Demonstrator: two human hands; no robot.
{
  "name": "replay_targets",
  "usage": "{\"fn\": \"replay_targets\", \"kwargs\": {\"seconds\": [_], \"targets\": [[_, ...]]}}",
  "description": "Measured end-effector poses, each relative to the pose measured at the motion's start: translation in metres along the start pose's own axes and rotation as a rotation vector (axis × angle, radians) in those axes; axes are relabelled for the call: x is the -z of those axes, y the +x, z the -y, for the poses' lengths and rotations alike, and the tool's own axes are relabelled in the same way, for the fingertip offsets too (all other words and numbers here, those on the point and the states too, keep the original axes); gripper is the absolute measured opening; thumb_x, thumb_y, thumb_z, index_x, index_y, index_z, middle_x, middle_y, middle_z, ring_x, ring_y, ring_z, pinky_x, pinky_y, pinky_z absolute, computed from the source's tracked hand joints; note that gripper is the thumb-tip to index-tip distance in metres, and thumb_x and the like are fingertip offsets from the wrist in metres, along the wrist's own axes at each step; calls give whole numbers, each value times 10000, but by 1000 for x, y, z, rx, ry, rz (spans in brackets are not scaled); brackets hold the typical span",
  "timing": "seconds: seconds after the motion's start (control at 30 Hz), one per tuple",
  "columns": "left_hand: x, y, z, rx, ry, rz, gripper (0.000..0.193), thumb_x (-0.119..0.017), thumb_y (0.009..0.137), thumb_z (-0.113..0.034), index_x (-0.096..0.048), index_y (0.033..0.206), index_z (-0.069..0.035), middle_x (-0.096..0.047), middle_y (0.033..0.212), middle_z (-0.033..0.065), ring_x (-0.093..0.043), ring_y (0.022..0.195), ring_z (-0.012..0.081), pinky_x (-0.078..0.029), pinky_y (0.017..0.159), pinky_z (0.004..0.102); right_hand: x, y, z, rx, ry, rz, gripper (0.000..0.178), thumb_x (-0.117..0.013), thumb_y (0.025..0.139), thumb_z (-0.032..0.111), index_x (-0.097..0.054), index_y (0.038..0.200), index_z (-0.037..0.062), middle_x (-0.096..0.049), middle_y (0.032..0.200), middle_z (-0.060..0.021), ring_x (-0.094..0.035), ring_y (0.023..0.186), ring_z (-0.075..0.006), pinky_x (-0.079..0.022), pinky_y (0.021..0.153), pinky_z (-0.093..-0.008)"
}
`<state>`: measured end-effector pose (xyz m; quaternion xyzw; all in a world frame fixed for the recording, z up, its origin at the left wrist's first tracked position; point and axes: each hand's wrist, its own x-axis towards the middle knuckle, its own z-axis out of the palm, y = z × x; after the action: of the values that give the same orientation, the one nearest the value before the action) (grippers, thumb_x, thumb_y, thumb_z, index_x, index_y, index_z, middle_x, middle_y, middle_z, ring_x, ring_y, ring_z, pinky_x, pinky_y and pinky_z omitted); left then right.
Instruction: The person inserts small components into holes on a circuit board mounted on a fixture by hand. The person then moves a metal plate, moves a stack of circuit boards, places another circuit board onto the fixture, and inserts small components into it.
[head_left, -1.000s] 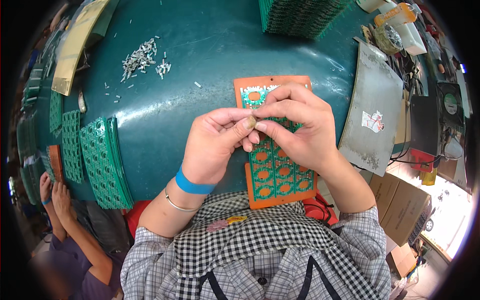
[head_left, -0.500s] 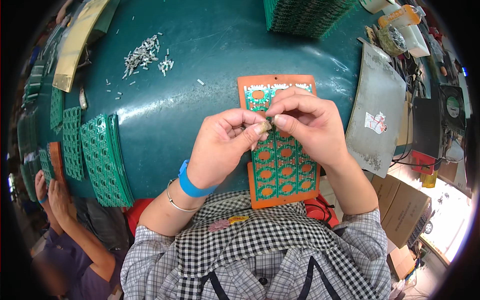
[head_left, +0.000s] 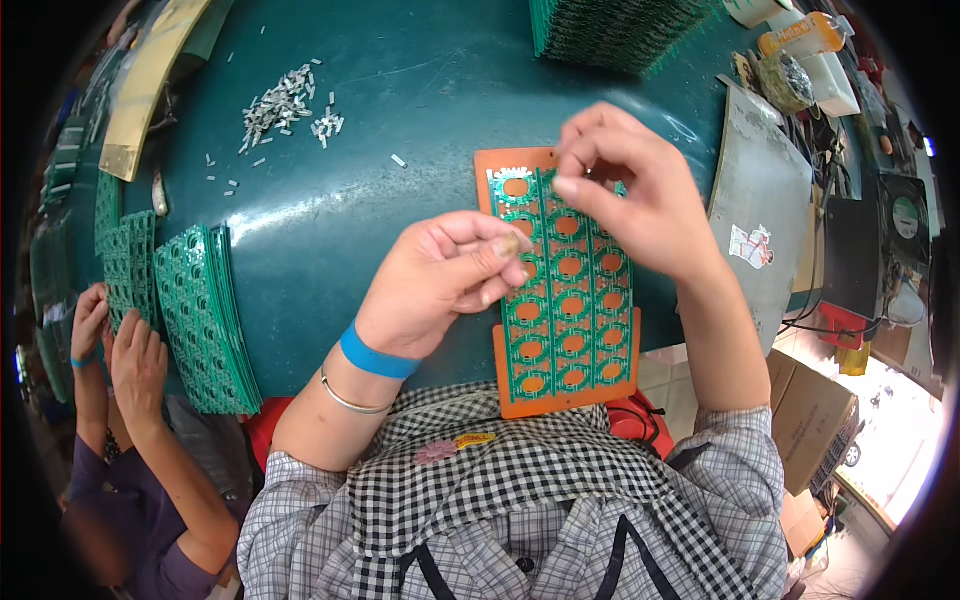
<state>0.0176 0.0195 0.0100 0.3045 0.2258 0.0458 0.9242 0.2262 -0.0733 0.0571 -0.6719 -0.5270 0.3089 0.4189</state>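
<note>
A green circuit board panel (head_left: 546, 335) with rows of round cut-outs lies on an orange base plate (head_left: 570, 402) in front of me. My left hand (head_left: 435, 270) hovers at the panel's left edge, thumb pressed against its bent fingers; what they hold, if anything, is too small to make out. Over the panel's upper right part, my right hand (head_left: 630, 190) has thumb and forefinger pinched together, and I cannot make out anything between them. Small white pieces sit along the panel's top row, partly covered by the right hand.
A pile of small silvery-white pieces (head_left: 280, 105) lies on the green table (head_left: 400, 60), with a few strays. Stacked green boards (head_left: 205, 320) stand at left, more (head_left: 620, 35) at the far edge. A grey metal sheet (head_left: 755, 220) lies right. A co-worker's hands (head_left: 140, 365) hold a board.
My hands have parted. The right moved up and away toward the panel's top, while the left drew slightly back to the left. The co-worker's hands moved up beside the boards.
</note>
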Motion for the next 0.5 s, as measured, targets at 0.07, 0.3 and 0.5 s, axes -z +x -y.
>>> {"fn": "replay_targets", "kwargs": {"seconds": [0.07, 0.3, 0.5], "targets": [[3, 1, 1, 2, -36, 8, 159, -613, 981, -129, -644, 1077, -7, -696, 867, 65, -561, 648, 54, -379, 524, 162, -5, 13, -11, 50, -154, -16, 60, -683, 799, -7, -629, 810, -30, -599, 924, -79, -639, 744, -170, -523, 673, -301], [3, 1, 5, -123, 7, -124, 131, -583, 999, -131, -600, 1079, -30, -704, 891, 66, -605, 696, 73, -430, 555, 178, -20, 21, -25, 43, -199, -16, 68, -690, 794, -6, -630, 799, -35, -605, 919, -98, -634, 723, -224, -521, 668, -335], [6, -1, 2, -154, -25, -104, 154, -582, 998, -127, -587, 1109, -21, -706, 898, 66, -622, 719, 89, -466, 592, 197, -22, 21, -27, 63, -174, -39, 63, -690, 787, -21, -633, 808, -36, -604, 909, -99, -633, 722, -237, -519, 667, -342]]}}
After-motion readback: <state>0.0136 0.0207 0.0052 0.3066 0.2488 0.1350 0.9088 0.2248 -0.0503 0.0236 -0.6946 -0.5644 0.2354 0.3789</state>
